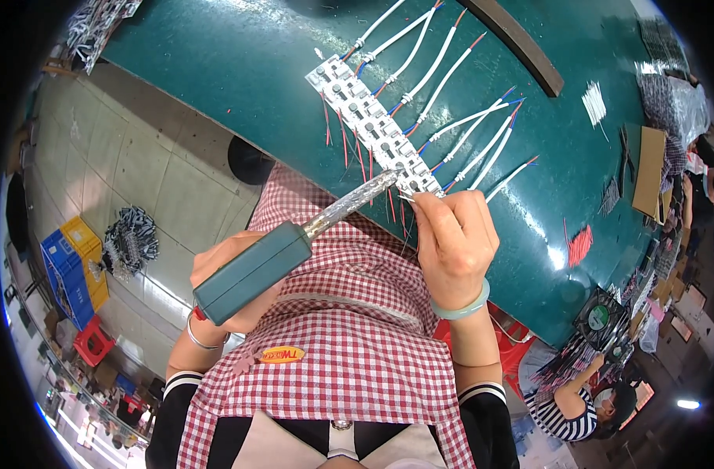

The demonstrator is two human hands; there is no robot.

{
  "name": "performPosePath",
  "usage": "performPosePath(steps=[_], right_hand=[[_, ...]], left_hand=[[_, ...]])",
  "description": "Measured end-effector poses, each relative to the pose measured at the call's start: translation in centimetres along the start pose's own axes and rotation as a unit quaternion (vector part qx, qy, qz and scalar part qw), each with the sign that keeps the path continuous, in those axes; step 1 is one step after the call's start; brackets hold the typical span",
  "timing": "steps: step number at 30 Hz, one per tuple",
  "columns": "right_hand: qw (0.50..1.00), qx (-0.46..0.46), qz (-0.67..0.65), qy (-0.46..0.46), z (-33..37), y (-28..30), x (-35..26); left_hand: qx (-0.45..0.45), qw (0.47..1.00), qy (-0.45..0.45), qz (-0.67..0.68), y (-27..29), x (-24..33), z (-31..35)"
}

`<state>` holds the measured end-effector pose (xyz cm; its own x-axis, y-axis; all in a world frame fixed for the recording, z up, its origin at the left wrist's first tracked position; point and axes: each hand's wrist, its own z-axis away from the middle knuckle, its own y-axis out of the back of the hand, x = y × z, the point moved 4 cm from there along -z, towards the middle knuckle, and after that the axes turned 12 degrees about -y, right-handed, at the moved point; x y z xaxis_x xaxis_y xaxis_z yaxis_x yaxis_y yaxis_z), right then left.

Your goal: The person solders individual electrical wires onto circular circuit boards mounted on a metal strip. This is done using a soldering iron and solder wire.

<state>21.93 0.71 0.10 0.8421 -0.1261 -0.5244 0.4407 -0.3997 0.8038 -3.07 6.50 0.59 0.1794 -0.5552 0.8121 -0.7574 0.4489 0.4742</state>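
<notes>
My left hand (230, 262) is wrapped round the dark green housing of a soldering iron (255, 270). The iron's scorched metal barrel reaches up to the right, and its tip meets a strip of small white circuit boards (372, 125). At the strip's near right end, the fingers of my right hand (457, 246) are pinched together at the board edge. What lies between them is too small to make out. White cables (431, 66) with red and blue wire ends fan out from the strip's far side. Thin red wires (343, 139) hang from its near side.
The green table (216, 70) carries a dark curved bar (513, 43), a bundle of white cables (594, 102), red wires (579, 246) and a cardboard box (651, 172). A small fan (601, 313) stands at the right. Beyond it sits another person (572, 402). Crates (71, 266) stand on the floor.
</notes>
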Motion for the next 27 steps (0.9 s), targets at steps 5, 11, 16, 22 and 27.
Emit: performPosePath(steps=[5, 11, 16, 22, 27], right_hand=[[0.999, 0.036, -0.013, 0.007, -0.3, 0.6, -0.9], [1.0, 0.012, -0.021, 0.004, -0.9, -0.7, -0.6], [1.0, -0.006, -0.017, -0.005, -1.1, -1.0, -0.6], [1.0, -0.013, -0.01, -0.008, -1.2, -0.9, -0.6], [1.0, -0.017, -0.006, -0.009, -1.1, -0.7, -0.8]], left_hand=[[-0.001, 1.0, -0.011, -0.012, 0.2, 0.2, 0.0], [-0.007, 1.0, 0.001, -0.003, 0.3, -0.2, -0.3], [0.003, 0.999, 0.027, 0.022, 0.2, -1.0, 0.2], [0.004, 1.0, 0.003, 0.011, -0.2, -1.1, -0.2], [-0.01, 1.0, 0.01, 0.013, 0.1, -0.9, -0.2]])
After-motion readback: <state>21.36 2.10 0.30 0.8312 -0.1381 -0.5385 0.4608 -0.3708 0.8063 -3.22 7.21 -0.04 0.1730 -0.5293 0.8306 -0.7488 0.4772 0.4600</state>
